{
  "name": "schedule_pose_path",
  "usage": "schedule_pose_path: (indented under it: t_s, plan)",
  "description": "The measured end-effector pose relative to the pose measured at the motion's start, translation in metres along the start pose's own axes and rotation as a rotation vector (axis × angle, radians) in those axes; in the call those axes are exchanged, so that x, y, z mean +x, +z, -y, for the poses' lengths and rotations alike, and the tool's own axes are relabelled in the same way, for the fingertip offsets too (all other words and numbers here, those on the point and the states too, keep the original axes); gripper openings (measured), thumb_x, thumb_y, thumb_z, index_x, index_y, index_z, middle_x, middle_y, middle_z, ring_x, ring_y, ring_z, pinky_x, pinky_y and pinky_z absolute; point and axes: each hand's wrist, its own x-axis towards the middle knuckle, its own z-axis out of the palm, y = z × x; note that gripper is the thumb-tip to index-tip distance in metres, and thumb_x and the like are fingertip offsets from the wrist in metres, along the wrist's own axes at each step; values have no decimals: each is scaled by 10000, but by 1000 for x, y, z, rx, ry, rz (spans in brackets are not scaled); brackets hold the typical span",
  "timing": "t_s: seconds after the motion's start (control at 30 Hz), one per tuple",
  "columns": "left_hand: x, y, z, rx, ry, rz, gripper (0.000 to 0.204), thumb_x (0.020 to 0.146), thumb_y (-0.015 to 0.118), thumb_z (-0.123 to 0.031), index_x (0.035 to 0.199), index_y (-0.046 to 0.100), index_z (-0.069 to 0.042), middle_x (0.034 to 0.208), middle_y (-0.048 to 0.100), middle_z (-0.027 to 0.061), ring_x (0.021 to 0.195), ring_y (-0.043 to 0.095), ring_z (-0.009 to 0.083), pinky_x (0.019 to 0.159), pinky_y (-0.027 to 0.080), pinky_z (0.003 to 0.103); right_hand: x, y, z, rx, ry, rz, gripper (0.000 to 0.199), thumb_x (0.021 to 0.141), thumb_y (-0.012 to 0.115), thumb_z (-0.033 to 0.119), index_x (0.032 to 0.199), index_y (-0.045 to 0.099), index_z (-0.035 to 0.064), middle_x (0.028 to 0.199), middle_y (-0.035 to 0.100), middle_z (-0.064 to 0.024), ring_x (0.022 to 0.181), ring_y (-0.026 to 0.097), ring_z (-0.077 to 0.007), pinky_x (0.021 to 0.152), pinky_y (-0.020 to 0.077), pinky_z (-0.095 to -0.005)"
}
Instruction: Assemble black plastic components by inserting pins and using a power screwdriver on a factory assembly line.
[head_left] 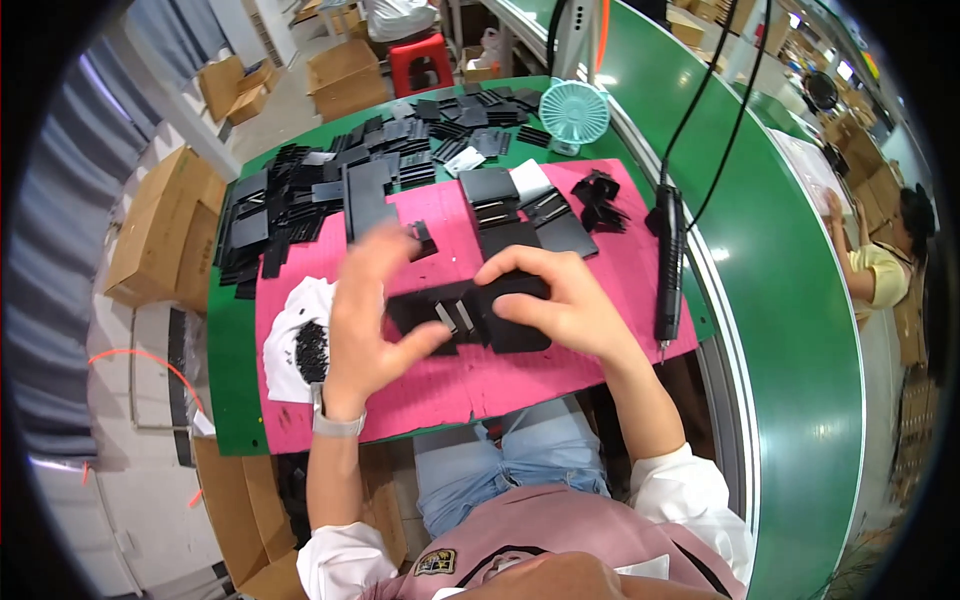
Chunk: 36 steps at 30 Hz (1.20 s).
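While on the pink mat (560, 375), right hand (560, 300) grip clasping black panel (505, 315) (left hand (365, 300) released).

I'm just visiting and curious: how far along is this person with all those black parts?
Done: hard to tell; a few black pieces lie set apart on the pink mat. In hand: the left hand and right hand work one black plate. Left: a big heap of black plates behind, and small screws on white paper.
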Motion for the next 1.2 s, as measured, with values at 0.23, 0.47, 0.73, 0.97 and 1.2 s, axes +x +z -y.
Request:
schedule_pose_path:
  t_s: [0.23, 0.47, 0.73, 0.97, 1.2]
  plan:
    - [-23, 35, 36, -846, -544, -110, 421, 921, 561, -393, 1019, 570, 16, 669, 535, 11, 548, 496, 145, 533, 406, 297, 15, -13, 16, 80, -40, -221, 355, 904, 570, 121, 1222, 462, 6, 877, 677, -109, 682, 650, -130, 615, 507, -266]
    - [-30, 20, 62, -2015, -488, -392, 630, 935, 401, -564, 1152, 538, 11, 673, 391, 28, 518, 381, 129, 460, 313, 254, 13, -84, -72, -1422, 139, -388, 413, 760, 567, -29, 1142, 611, 121, 1091, 593, -124, 951, 613, -330, 779, 521, -414]
    - [-32, 21, 56, -1980, -608, -370, 470, 984, 432, -423, 1135, 531, 11, 771, 439, 30, 640, 398, 130, 542, 372, 261, 33, -86, -51, -986, -150, -633, 172, 810, 653, 109, 965, 717, 73, 932, 683, -96, 724, 654, -221, 656, 508, -332]
    - [-34, 42, 35, -1470, -763, -356, 238, 990, 446, -234, 1116, 512, -43, 927, 601, 88, 857, 593, 234, 748, 499, 352, 45, -18, -17, 104, -57, -598, 129, 873, 648, 93, 932, 676, -19, 734, 620, 14, 620, 544, -41, 554, 421, -186]
    - [-29, 48, 4, -1347, -783, -413, 431, 932, 543, -87, 1315, 356, -21, 1226, 507, 73, 1109, 506, 138, 974, 400, 300, 47, 66, -15, -65, -324, -603, 97, 847, 658, -4, 854, 564, -28, 950, 699, -156, 691, 664, -102, 577, 525, -208]
